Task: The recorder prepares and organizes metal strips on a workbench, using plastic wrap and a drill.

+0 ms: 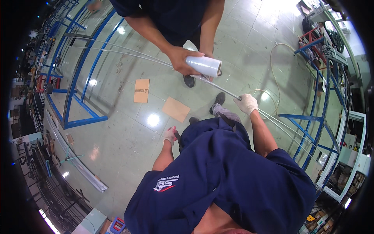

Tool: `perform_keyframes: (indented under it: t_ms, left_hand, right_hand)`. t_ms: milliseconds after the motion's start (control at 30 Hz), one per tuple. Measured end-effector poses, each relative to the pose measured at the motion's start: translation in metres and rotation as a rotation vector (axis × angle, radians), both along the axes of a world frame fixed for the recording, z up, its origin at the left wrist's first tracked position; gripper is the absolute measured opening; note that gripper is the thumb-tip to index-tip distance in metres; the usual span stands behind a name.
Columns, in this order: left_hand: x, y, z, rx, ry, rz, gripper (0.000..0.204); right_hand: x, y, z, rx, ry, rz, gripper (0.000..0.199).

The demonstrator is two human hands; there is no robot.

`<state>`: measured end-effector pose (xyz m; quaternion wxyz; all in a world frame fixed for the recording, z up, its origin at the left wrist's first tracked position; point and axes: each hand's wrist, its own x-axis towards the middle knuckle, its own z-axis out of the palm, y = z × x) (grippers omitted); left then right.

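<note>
The left blue rack (pixel 85 122) and right blue rack (pixel 300 117) carry my thin rods (pixel 224 90), long axis slanting from beyond the left rack's near edge to the right rack's near end. I'd judge wrapping partly done: clear film seems to bind them by the co-worker's hands (pixel 182 60), while the outer lengths look bare and remain. The film roll (pixel 203 65) points its open end rightward. My right hand (pixel 247 104) closes its fingers round the rods; my left hand (pixel 170 135) hangs low, and I can't tell its grip.
</note>
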<state>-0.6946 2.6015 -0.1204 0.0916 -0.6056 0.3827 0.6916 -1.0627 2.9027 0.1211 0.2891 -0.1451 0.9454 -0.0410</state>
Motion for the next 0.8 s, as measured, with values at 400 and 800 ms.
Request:
perform_keyframes:
  t_ms: [400, 800]
  left_hand:
    - [0.02, 0.005, -0.01, 0.011, -0.043, -0.062, 0.054]
    - [0.034, 0.017, -0.007, -0.01, -0.054, -0.072, 0.058]
  right_hand:
    - [-0.001, 0.004, -0.005, -0.035, 0.041, -0.009, 0.044]
    - [-0.015, 0.003, -0.008, -0.037, 0.056, -0.015, 0.045]
